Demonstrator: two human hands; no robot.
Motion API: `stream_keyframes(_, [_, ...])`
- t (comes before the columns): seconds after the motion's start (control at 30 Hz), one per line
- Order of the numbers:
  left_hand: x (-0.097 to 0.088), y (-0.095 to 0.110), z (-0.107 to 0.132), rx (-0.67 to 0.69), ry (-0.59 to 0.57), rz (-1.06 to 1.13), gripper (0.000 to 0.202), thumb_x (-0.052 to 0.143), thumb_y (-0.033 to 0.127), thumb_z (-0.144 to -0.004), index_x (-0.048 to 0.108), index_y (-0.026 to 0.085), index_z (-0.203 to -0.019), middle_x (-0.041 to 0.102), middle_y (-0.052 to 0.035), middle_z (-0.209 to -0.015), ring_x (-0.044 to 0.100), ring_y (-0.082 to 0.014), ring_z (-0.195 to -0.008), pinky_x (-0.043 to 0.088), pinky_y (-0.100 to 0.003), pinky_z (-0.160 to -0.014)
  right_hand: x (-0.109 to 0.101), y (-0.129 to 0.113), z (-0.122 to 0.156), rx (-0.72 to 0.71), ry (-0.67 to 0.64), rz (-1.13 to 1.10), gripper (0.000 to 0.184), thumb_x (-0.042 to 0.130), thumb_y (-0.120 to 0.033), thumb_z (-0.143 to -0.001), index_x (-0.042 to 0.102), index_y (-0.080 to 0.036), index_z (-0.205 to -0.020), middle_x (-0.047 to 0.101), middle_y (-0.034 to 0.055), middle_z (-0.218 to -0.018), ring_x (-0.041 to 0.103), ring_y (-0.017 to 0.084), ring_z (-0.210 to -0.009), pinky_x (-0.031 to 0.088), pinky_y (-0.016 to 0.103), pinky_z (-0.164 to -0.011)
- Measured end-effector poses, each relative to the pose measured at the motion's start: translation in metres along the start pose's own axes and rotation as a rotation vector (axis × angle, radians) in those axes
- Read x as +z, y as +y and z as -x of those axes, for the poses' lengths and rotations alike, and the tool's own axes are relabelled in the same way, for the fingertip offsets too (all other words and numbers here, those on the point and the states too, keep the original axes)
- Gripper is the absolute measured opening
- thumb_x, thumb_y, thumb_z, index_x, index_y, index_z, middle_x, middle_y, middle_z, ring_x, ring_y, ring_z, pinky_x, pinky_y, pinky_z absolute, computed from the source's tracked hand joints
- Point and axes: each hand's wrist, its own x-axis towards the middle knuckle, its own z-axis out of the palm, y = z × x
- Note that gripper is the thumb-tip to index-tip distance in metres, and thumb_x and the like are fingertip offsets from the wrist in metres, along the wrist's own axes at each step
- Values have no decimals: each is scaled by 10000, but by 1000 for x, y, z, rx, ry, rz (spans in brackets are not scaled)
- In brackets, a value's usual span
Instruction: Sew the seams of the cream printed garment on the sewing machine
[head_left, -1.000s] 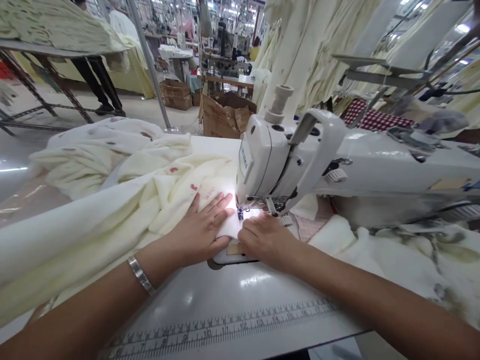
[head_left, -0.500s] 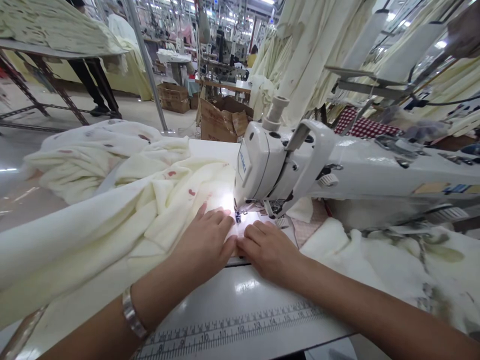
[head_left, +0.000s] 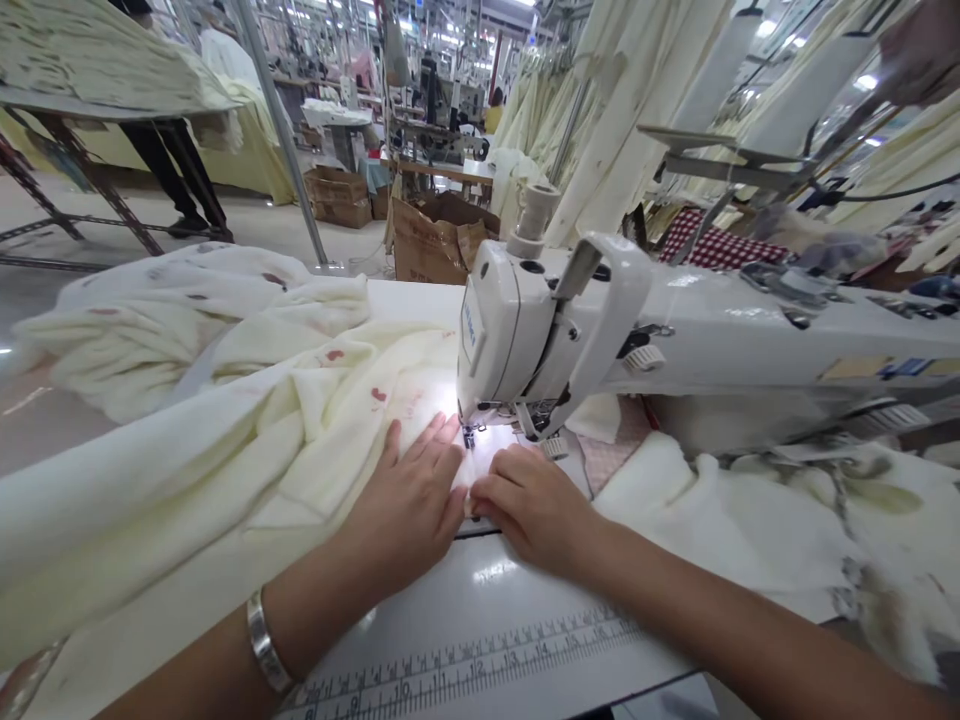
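Left hand (head_left: 409, 500) lies flat, fingers spread, pressing cream fabric (head_left: 247, 440) onto the counter (head_left: 480, 640) just left of the presser foot (head_left: 471, 436). Right hand (head_left: 529, 500) rests beside it, fingers curled down on the fabric edge; grip loose, nothing lifted. Both hands touch at the fingertips below the sewing machine (head_left: 570, 320) head. Fabric bunches leftward across the counter. Printed ruler (head_left: 465, 665) runs along the counter's near edge.

I read ruler numbers 10 to 16 on the printed scale (head_left: 480, 665) along the worktop's (head_left: 480, 620) near edge. Blue badge (head_left: 470, 327) on sewing machine head (head_left: 510, 330): illegible.
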Motion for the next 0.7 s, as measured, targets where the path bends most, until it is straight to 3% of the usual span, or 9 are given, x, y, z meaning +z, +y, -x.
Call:
stream_keyframes(0.1, [-2,-3,-1,65,48,13,240,342,215,-904,521,134,-1041,487,-169,-1314,377,-286,-1272,279,-612,-1014,2,0,0,1,23,-15,314,355,-214,-938,633,-169,-799,521,39,-733,422,160,-667,318,301,-653])
stream_keyframes(0.17, [-4,-4,-3,126,136,43,211,361,194,-903,564,136,-908,562,-147,-1177,476,-263,-1129,316,-576,-999,3,0,0,4,33,-23,315,355,-219,-938,636,-160,-809,530,46,-732,432,166,-681,323,306,-654])
stream_keyframes(0.3, [-6,-6,-7,263,220,140,270,372,138,-911,599,142,-764,596,-65,-825,497,-170,-774,463,-389,-799,2,-1,1,18,43,-65,283,386,-235,-927,654,-167,-863,559,55,-753,462,170,-696,341,315,-659])
stream_keyframes(0.4, [-4,-7,-9,278,178,186,268,394,155,-919,612,142,-764,584,-52,-787,487,-162,-753,465,-324,-709,1,7,-1,134,82,-297,271,434,-295,-913,670,-192,-832,590,37,-728,527,162,-689,393,304,-650])
stream_keyframes(0.47, [-4,-8,-10,262,159,206,277,401,172,-925,608,145,-743,585,-47,-805,491,-156,-769,462,-314,-723,4,17,-4,251,130,-415,348,354,-306,-946,665,-186,-844,609,31,-706,567,147,-649,426,278,-602])
stream_keyframes(0.57, [-4,-8,-9,251,161,221,285,397,179,-930,598,145,-731,588,-40,-831,491,-147,-773,458,-301,-722,8,30,-7,361,179,-418,469,184,-273,-982,636,-152,-952,634,44,-712,598,139,-611,441,246,-519])
stream_keyframes(0.7, [-3,-7,-7,261,162,202,259,407,150,-918,603,145,-748,588,-44,-835,490,-153,-772,459,-304,-706,2,30,-2,367,148,-338,371,310,-301,-966,658,-183,-912,664,46,-791,627,163,-727,489,280,-614])
